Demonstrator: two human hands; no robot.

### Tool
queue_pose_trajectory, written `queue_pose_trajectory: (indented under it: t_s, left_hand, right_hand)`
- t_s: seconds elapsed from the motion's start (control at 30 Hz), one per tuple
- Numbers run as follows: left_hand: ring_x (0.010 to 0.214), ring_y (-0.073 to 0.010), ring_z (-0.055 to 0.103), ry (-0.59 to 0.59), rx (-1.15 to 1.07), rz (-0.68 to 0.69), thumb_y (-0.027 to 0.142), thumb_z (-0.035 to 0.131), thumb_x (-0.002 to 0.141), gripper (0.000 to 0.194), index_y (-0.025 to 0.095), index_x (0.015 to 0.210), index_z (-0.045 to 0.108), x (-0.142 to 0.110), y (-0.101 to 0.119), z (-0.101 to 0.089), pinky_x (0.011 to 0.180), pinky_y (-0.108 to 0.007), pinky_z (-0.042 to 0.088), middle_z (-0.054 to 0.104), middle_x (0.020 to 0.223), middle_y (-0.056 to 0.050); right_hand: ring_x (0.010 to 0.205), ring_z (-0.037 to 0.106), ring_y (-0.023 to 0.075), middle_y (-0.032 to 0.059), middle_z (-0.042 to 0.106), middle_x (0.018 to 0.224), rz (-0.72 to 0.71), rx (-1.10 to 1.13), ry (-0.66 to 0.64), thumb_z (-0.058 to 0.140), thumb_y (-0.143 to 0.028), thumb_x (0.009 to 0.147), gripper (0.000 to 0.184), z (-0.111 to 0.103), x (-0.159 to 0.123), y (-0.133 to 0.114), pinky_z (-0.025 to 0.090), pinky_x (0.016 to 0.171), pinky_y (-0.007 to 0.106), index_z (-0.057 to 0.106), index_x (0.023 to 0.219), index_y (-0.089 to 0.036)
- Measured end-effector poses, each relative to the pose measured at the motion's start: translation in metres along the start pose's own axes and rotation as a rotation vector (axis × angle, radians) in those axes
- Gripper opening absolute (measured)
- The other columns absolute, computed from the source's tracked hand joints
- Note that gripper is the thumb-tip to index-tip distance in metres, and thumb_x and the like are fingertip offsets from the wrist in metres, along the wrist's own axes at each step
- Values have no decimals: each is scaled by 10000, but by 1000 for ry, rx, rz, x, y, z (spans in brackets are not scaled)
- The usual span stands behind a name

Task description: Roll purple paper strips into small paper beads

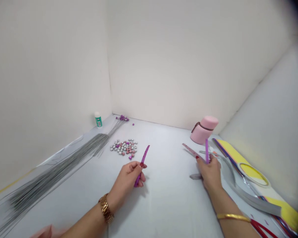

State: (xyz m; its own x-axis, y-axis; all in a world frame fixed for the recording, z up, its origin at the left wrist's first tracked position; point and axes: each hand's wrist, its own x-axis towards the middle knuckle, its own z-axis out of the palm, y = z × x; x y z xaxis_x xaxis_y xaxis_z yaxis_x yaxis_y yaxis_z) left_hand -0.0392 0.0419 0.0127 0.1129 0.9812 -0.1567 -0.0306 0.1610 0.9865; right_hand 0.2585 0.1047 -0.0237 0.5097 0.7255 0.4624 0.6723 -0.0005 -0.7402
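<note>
Left hand [129, 177], lower centre: thumb and fingers pinched on one speckled purple strip [145, 155], ends projecting above and below. Right hand [210, 173], lower right: fingers curled, plain purple strip [207, 149] upright between them.

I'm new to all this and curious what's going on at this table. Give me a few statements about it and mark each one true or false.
1. The left hand holds a purple strip. True.
2. The gold bangle is on the left wrist. False: it is on the right wrist.
3. A pink container stands farther back than the right hand. True.
4. The small shiny pieces in the loose pile are all silver. False: pink and purple ones are among them.
5. The grey wires lie on the person's left. True.
6. The green-and-white tube lies on its side. False: it stands upright.
</note>
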Motion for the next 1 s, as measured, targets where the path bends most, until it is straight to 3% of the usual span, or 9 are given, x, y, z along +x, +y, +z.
queue_pose_trajectory:
  t_s: [0.1, 0.2, 0.3, 0.37, 0.5, 0.63, 0.73, 0.87, 1.0]
  left_hand:
    - [352, -46, 382, -134, -102, -106, 345, 444, 804, 241, 136, 812, 562, -6, -6, 9, 391, -149, 298, 487, 443, 55]
    - [331, -42, 305, -195, -130, -150, 354, 441, 802, 256, 132, 779, 565, -9, -8, 12, 355, -144, 244, 426, 394, 71]
    - [317, -41, 269, -242, -123, -171, 354, 435, 796, 257, 136, 740, 559, -10, -8, 12, 337, -147, 209, 416, 389, 72]
    - [313, -40, 253, -281, -112, -174, 340, 428, 794, 244, 140, 732, 555, -10, -7, 13, 333, -149, 193, 416, 398, 72]
    - [332, -53, 265, -319, 48, -119, 352, 426, 798, 237, 155, 842, 551, -14, -5, 15, 345, -161, 207, 422, 438, 75]
    - [506, -117, 501, -84, 567, 275, 310, 469, 807, 226, 217, 1001, 540, -18, -4, 11, 503, -208, 352, 578, 581, 22]
    - [648, -165, 586, -53, 914, 476, 264, 358, 871, 252, 215, 949, 593, -17, -6, 7, 620, -254, 397, 656, 732, -45]
    - [622, -185, 576, -49, 1172, 546, 177, 357, 866, 248, 170, 948, 591, -14, -8, 6, 584, -275, 406, 642, 699, -60]
    - [726, -192, 533, 56, 1215, 619, 137, 413, 836, 214, 202, 844, 617, -14, -5, 7, 608, -273, 395, 618, 779, -51]
  right_hand:
    - [1208, 241, 351, 219, 345, 1242, -111, -24, 89, 566, -277, 718, 515, 1, -16, -23, 203, 962, 507, 430, 1179, -93]
    - [1142, 368, 288, 136, 433, 1179, -490, 10, 8, 521, -204, 778, 445, 5, -45, -55, 286, 940, 495, 418, 1210, -169]
    - [938, 500, 214, 88, 521, 998, -907, 44, -237, 530, -93, 776, 452, 9, -73, -78, 420, 814, 372, 449, 1200, -228]
    - [838, 513, 204, 79, 556, 904, -1014, 24, -326, 513, -73, 786, 377, 10, -83, -86, 431, 742, 354, 523, 1130, -227]
    - [688, 503, 192, 71, 585, 724, -885, 1, -403, 465, -115, 827, 202, 8, -85, -89, 407, 651, 337, 638, 895, -192]
    - [672, 528, 192, 65, 598, 694, -735, 11, -493, 419, -148, 850, 210, 7, -85, -88, 410, 631, 326, 623, 891, -176]
    - [679, 556, 186, 56, 619, 709, -672, 16, -504, 426, -159, 851, 185, 8, -90, -88, 425, 629, 309, 601, 906, -180]
    - [717, 578, 182, 52, 647, 791, -517, 58, -532, 455, -173, 839, 142, 7, -94, -93, 435, 658, 294, 585, 894, -192]
    - [663, 542, 178, 38, 582, 729, -358, 173, -565, 479, -204, 817, 133, 2, -96, -102, 411, 587, 273, 611, 805, -200]
